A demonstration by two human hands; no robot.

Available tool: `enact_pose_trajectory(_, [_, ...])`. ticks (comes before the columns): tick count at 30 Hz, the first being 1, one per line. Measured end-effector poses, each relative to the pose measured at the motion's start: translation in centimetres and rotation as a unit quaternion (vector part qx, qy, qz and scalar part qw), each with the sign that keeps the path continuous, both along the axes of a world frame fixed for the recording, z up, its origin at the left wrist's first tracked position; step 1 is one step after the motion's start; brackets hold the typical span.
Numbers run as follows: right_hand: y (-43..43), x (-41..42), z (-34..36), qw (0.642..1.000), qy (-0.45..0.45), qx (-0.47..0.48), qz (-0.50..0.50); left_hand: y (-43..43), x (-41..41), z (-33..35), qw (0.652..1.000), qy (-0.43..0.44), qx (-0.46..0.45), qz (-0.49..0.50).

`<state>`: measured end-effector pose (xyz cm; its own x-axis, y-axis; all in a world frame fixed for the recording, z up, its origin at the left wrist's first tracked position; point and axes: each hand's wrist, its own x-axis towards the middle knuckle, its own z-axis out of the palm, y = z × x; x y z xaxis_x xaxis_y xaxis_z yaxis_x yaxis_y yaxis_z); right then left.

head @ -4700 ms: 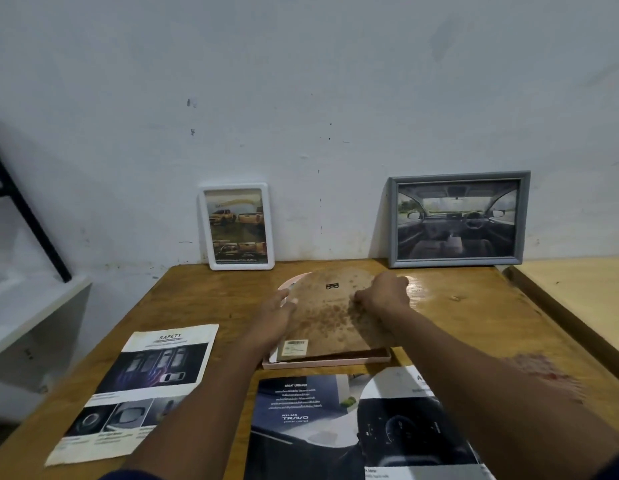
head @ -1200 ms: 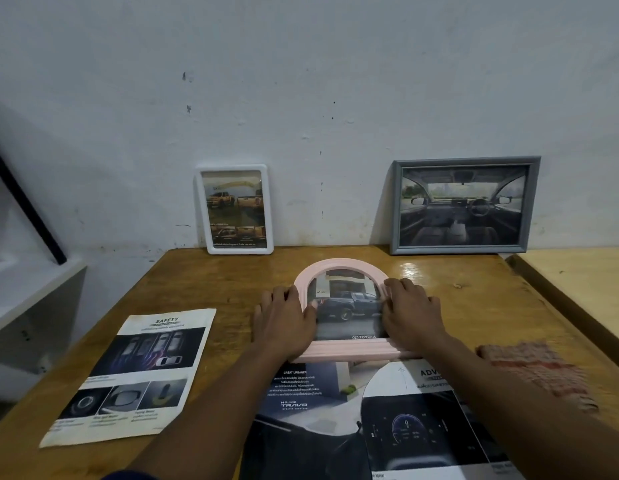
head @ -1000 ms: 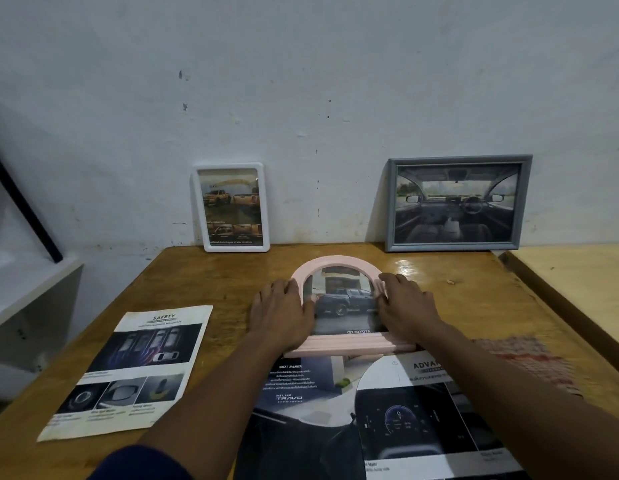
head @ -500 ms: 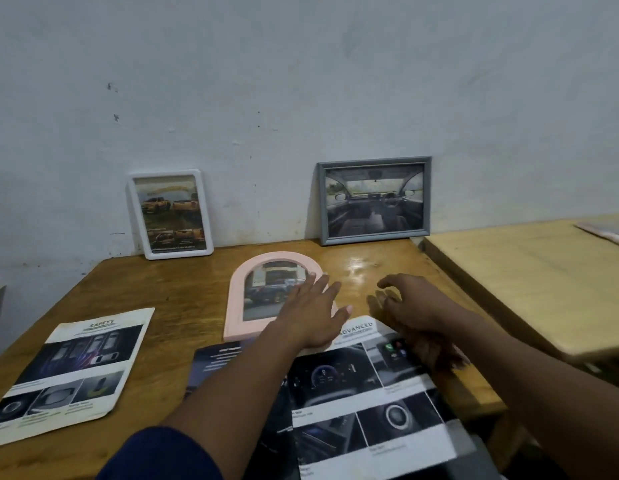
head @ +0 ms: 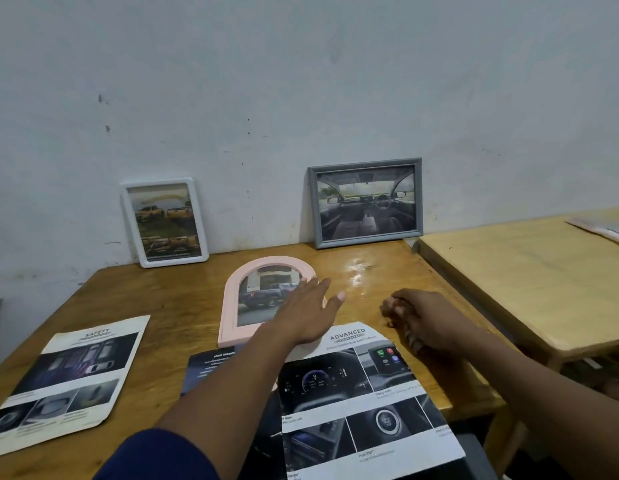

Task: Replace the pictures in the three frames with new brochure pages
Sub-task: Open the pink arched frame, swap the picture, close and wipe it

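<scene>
A pink arched frame (head: 232, 306) lies face up on the brown table (head: 162, 299), showing a dark pickup picture. My left hand (head: 308, 313) rests flat on its lower right part, fingers straight. To the right, my right hand (head: 426, 320) is on the table with its fingers curled around a reddish cloth (head: 412, 339), mostly hidden beneath it. A white frame (head: 166, 221) and a grey frame (head: 367, 202) lean upright against the wall, both holding car pictures. An "Advanced" brochure page (head: 356, 393) lies under my arms, overlapping a dark blue page (head: 211, 368).
A "Safety" brochure page (head: 69, 379) lies at the table's left front. A lighter wooden table (head: 526, 278) stands against the right side, with some pinkish flat thing (head: 602, 230) at its far edge. The wall runs close behind the frames.
Earlier the pink frame lay back side up; then it lay face up, held at both sides. My right hand has left it and curled over the cloth. The view has swung right.
</scene>
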<state>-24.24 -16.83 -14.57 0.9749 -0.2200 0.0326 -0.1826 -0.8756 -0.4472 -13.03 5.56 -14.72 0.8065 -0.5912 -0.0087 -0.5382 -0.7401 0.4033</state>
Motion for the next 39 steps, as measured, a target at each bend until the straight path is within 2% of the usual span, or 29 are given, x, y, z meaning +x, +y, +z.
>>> enact_pose_trajectory(5, [0.4,5.3,3.7,0.997,-0.057,0.022,-0.056,5.2,3.8,1.1,0.997,-0.030,-0.020,0.071])
enact_pose_trajectory(8, [3.5,9.7,6.1,0.999,-0.036,-0.007,0.002,9.2,6.0,0.7,0.992,-0.042,-0.021,0.120])
enact_pose_trajectory(11, [7.9,14.4,6.9,0.996,-0.044,0.012,0.082,11.8,7.5,0.0,0.986,-0.045,-0.028,0.159])
enact_pose_trajectory(14, [12.8,18.7,6.1,0.986,-0.071,0.016,0.148,12.9,8.4,-0.6,0.986,-0.042,-0.013,0.162])
enact_pose_trajectory(17, [16.4,21.5,3.7,0.977,-0.095,-0.027,0.187,13.3,8.4,-1.5,0.988,-0.058,0.005,0.143])
enact_pose_trajectory(21, [17.1,21.5,0.3,0.958,-0.095,-0.100,0.252,13.0,8.7,-1.6,0.989,-0.074,0.024,0.126])
enact_pose_trajectory(24, [15.6,20.7,-0.5,0.944,-0.134,-0.123,0.276,12.4,8.8,-1.4,0.989,-0.084,0.029,0.120])
enact_pose_trajectory(27, [16.1,21.0,-0.1,0.933,-0.122,-0.158,0.300,12.6,8.6,-1.4,0.988,-0.084,0.034,0.128])
enact_pose_trajectory(31, [16.3,21.2,0.0,0.936,-0.103,-0.170,0.291,12.9,8.5,-1.6,0.986,-0.077,0.042,0.140])
enact_pose_trajectory(33, [15.9,20.6,-0.4,0.938,-0.075,-0.206,0.269,13.1,8.1,-2.2,0.987,-0.072,0.057,0.133])
enact_pose_trajectory(36, [15.5,19.4,-1.4,0.944,-0.024,-0.253,0.210,13.2,7.5,-3.0,0.987,-0.061,0.058,0.134])
enact_pose_trajectory(39, [16.0,18.3,-1.0,0.951,-0.013,-0.271,0.147,13.0,7.9,-2.7,0.987,-0.056,0.036,0.145])
